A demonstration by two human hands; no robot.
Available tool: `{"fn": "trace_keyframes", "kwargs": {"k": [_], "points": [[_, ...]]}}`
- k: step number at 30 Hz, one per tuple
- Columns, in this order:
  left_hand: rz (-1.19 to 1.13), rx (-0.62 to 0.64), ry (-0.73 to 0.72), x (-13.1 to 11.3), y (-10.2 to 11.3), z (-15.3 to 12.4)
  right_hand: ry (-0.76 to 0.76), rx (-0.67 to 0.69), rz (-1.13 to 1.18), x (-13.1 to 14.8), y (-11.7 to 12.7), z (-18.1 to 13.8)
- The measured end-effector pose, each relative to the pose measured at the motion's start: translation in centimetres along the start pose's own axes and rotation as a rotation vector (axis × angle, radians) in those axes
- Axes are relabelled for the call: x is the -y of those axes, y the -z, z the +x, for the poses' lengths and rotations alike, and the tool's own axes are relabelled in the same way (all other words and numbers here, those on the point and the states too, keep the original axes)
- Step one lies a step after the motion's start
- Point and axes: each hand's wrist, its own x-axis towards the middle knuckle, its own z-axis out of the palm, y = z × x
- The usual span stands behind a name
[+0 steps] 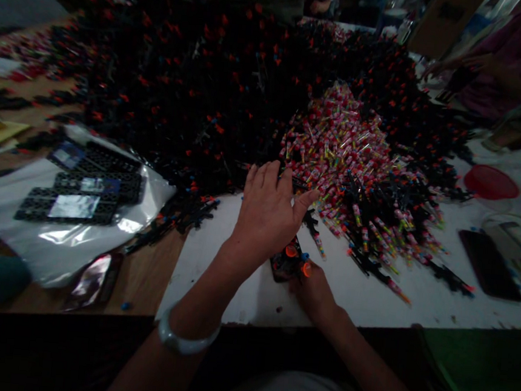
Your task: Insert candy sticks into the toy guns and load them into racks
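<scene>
My left hand (268,211) reaches forward, palm down, with its fingers stretched out and the thumb apart. Its fingertips lie at the near edge of a big heap of black toy guns (160,89) with orange tips; what is beneath the palm is hidden. Below it, close to the table's front edge, my right hand (318,295) is closed around a small bunch of black toy guns (287,260) with orange and blue ends. The bunch is partly covered by my left hand. Just right of my fingers lies a single black toy gun (312,227).
A pile of small candy-filled tubes (338,141) rises beyond my hands. To the left, black patterned packs (82,195) rest on a white plastic bag (151,195). A red lid (492,182) and a dark phone (490,264) lie at right. Another person (503,77) sits at the far right.
</scene>
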Motion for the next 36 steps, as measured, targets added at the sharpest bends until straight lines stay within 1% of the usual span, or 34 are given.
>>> {"fn": "trace_keyframes", "kwargs": {"k": [2, 4, 5, 7, 8, 10, 12, 14, 15, 17, 18, 20, 23, 25, 27, 29, 31, 33, 35, 36], "points": [[-0.005, -0.009, -0.015, 0.1, 0.0, 0.0, -0.024, -0.122, -0.024, -0.7, 2.1, 0.5], [-0.01, -0.012, -0.023, 0.1, -0.1, -0.1, -0.101, -0.256, -0.145, -1.7, 3.9, 1.3], [-0.009, -0.013, -0.021, 0.1, -0.2, -0.1, -0.145, -0.284, -0.215, -2.2, 4.6, 1.7], [-0.002, -0.013, -0.009, 0.0, -0.2, -0.1, -0.202, -0.245, -0.274, -3.0, 5.3, 2.3], [0.003, -0.014, -0.004, 0.0, -0.2, -0.1, -0.212, -0.209, -0.233, -3.2, 5.5, 2.4], [0.009, -0.01, -0.003, -0.1, -0.2, -0.1, -0.244, -0.155, -0.003, -3.2, 5.6, 2.3], [0.006, -0.003, -0.007, -0.1, -0.1, -0.1, -0.301, -0.082, 0.339, -2.5, 5.3, 1.7], [-0.006, -0.001, -0.009, -0.1, -0.1, -0.2, -0.353, 0.032, 0.664, -1.4, 4.7, 0.9], [-0.012, -0.003, -0.009, 0.0, -0.1, -0.2, -0.37, 0.09, 0.787, -0.8, 4.2, 0.5], [-0.025, -0.009, -0.005, 0.0, -0.2, -0.2, -0.398, 0.167, 0.945, 0.2, 2.9, -0.1], [-0.031, -0.012, -0.004, 0.0, -0.2, -0.2, -0.414, 0.179, 0.988, 0.6, 2.1, -0.3], [-0.035, -0.017, -0.001, 0.0, -0.3, -0.2, -0.425, 0.138, 1.022, 0.9, 0.8, -0.8], [-0.012, -0.013, -0.003, 0.0, -0.3, -0.2, -0.4, 0.033, 0.92, 0.6, -0.5, -1.3], [0.002, -0.007, -0.005, 0.0, -0.4, -0.2, -0.35, 0.009, 0.732, 0.2, -1.1, -1.6], [0.006, -0.003, -0.002, -0.1, -0.4, -0.1, -0.243, -0.005, 0.472, 0.1, -1.7, -1.8], [0.005, -0.003, 0.0, -0.1, -0.5, 0.0, -0.117, -0.048, 0.226, 0.2, -2.5, -1.9], [0.01, 0.0, -0.01, 0.0, -0.5, 0.2, -0.031, -0.076, 0.082, 0.5, -2.8, -1.8], [0.025, 0.007, -0.034, 0.3, -0.4, 0.4, 0.022, -0.038, 0.07, 0.5, -2.0, -1.5], [0.041, 0.021, -0.071, 0.7, -0.2, 0.5, 0.033, -0.02, 0.101, 0.2, 0.2, -1.0], [0.046, 0.03, -0.091, 0.9, 0.0, 0.4, 0.02, -0.063, 0.089, -0.2, 1.8, -0.5]]}}
